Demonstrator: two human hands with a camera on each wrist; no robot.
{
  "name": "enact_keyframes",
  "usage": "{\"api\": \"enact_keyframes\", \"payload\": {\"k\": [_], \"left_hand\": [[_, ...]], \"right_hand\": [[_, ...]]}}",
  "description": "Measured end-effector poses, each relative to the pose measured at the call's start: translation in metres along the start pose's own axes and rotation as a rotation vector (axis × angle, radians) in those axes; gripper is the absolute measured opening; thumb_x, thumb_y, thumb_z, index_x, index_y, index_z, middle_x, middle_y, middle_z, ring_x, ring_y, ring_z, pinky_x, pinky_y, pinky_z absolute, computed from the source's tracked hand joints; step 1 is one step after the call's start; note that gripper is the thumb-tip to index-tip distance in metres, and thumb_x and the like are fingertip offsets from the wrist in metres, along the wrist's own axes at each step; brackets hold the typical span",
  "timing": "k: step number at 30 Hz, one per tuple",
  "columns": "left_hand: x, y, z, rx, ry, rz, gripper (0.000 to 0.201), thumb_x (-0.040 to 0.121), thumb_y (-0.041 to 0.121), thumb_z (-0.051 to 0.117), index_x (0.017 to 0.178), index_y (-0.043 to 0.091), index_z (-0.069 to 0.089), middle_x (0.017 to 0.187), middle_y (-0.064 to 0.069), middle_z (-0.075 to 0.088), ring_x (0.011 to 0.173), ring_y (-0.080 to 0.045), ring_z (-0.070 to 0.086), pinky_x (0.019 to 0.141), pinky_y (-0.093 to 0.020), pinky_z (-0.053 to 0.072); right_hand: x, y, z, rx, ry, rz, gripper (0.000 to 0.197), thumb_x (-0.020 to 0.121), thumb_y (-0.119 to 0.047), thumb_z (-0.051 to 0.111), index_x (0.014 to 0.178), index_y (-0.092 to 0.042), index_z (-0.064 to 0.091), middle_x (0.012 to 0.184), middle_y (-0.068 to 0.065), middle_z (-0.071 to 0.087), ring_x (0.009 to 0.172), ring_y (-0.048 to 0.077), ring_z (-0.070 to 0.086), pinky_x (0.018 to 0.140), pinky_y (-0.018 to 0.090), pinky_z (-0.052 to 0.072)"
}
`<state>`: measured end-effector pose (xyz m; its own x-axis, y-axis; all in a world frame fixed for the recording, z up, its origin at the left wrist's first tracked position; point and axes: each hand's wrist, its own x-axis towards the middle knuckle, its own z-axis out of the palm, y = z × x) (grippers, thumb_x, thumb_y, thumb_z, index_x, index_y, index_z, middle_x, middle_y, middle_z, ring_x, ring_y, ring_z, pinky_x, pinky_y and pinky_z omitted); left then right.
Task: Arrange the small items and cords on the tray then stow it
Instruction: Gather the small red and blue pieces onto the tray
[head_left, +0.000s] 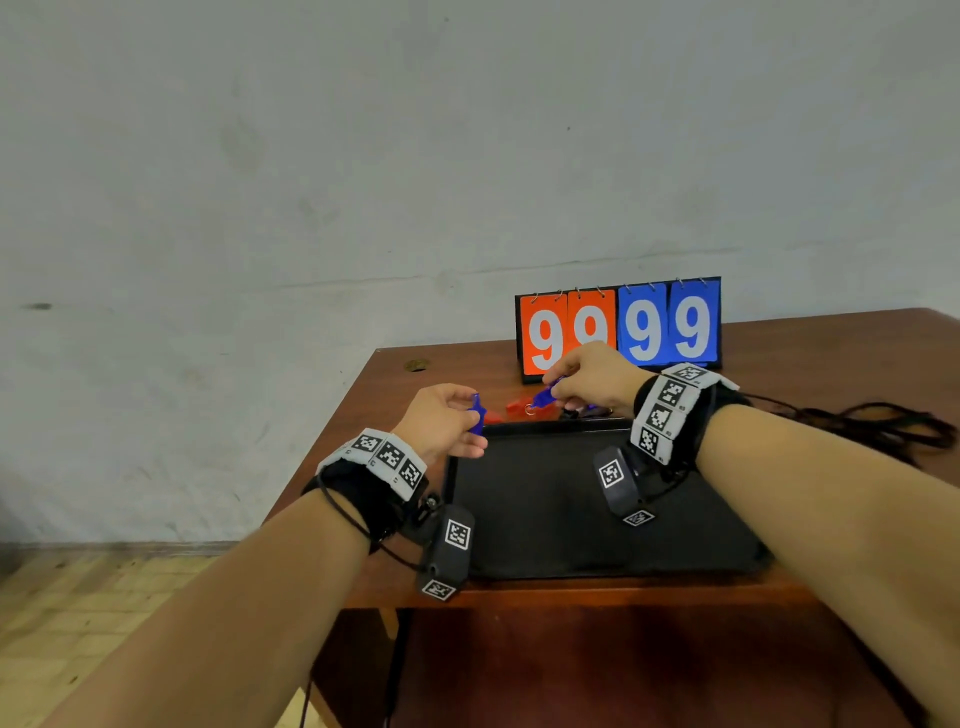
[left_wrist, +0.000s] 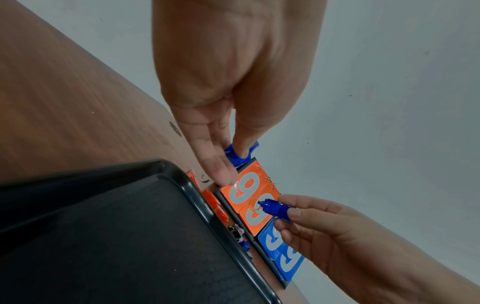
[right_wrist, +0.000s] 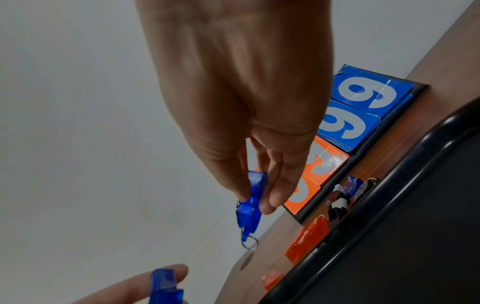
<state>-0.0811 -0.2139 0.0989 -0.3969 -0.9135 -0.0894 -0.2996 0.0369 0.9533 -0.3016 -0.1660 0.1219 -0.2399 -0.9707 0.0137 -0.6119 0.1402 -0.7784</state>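
Glossy translucent blue plastic whistle (right_wrist: 250, 207) with metal ring (right_wrist: 249, 243); matt black tray (head_left: 571, 499) on smooth wood table (head_left: 452, 369).

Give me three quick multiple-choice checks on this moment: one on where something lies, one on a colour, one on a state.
1. Where do the orange plastic whistles lie?
A. on the black rectangular tray
B. on the brown wooden table beyond the tray's far rim
C. on the floor

2. What colour is the plastic whistle that the right hand pinches?
A. blue
B. orange
C. black

3. What does the black rectangular tray hold?
A. cords
B. both whistles
C. nothing visible

Answers: 1 B, they rest on the brown wooden table between tray and flip scoreboard; 2 A, blue with a metal ring; 3 C, its dark inner surface shows bare where visible.
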Motion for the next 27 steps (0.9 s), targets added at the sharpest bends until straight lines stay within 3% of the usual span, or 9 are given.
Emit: {"api": "enact_keyframes", "payload": {"k": [5, 8, 13, 15, 18, 27], "left_hand": [[-0.013, 0.008, 0.006, -0.134, -0.020, -0.068, 0.037, 0.097, -0.006, 0.052, 0.129, 0.012, 0.052, 0.124, -0.020, 0.060, 0.077, -0.031, 0.075, 0.062, -0.033, 0.063], [-0.021, 0.013, 0.009, -0.198, -0.047, -0.107, 0.035, 0.097, -0.008, 0.050, 0.122, 0.016, 0.055, 0.125, -0.022, 0.056, 0.081, -0.032, 0.075, 0.063, -0.033, 0.063], [-0.030, 0.021, 0.015, -0.191, -0.075, -0.092, 0.032, 0.095, -0.010, 0.051, 0.116, 0.012, 0.057, 0.122, -0.022, 0.055, 0.085, -0.031, 0.073, 0.064, -0.032, 0.062], [-0.032, 0.026, 0.017, -0.210, -0.076, -0.100, 0.025, 0.097, -0.002, 0.053, 0.117, 0.010, 0.057, 0.120, -0.022, 0.058, 0.087, -0.032, 0.073, 0.067, -0.034, 0.062], [-0.035, 0.029, 0.019, -0.229, -0.061, -0.120, 0.020, 0.101, 0.015, 0.053, 0.120, 0.009, 0.058, 0.117, -0.019, 0.060, 0.085, -0.031, 0.074, 0.067, -0.034, 0.061], [-0.031, 0.015, 0.015, -0.041, -0.050, -0.079, 0.020, 0.104, 0.008, 0.045, 0.115, 0.001, 0.060, 0.103, -0.023, 0.068, 0.069, -0.022, 0.071, 0.059, -0.027, 0.059]], "right_hand": [[-0.022, -0.008, -0.001, 0.038, -0.055, -0.024, 0.021, 0.089, -0.003, 0.067, 0.110, -0.005, 0.068, 0.098, 0.018, 0.070, 0.076, 0.017, 0.068, 0.062, 0.021, 0.058], [-0.032, -0.013, 0.002, 0.052, -0.081, -0.043, 0.022, 0.088, -0.004, 0.068, 0.110, -0.005, 0.067, 0.097, 0.016, 0.070, 0.075, 0.016, 0.070, 0.067, 0.025, 0.060], [-0.043, -0.022, 0.009, 0.074, -0.107, -0.068, 0.018, 0.088, -0.002, 0.067, 0.106, -0.005, 0.067, 0.095, 0.014, 0.070, 0.076, 0.016, 0.072, 0.069, 0.025, 0.061], [-0.045, -0.024, 0.011, 0.089, -0.115, -0.059, 0.017, 0.088, -0.001, 0.067, 0.104, -0.006, 0.067, 0.094, 0.015, 0.070, 0.077, 0.018, 0.073, 0.071, 0.027, 0.061], [-0.048, -0.026, 0.014, 0.119, -0.142, -0.039, 0.019, 0.088, 0.000, 0.067, 0.107, -0.001, 0.068, 0.094, 0.018, 0.071, 0.075, 0.018, 0.072, 0.073, 0.030, 0.062], [-0.050, -0.022, 0.018, 0.139, -0.195, 0.005, 0.028, 0.092, 0.003, 0.057, 0.118, 0.000, 0.063, 0.100, 0.018, 0.069, 0.077, 0.016, 0.072, 0.068, 0.022, 0.060]]}}
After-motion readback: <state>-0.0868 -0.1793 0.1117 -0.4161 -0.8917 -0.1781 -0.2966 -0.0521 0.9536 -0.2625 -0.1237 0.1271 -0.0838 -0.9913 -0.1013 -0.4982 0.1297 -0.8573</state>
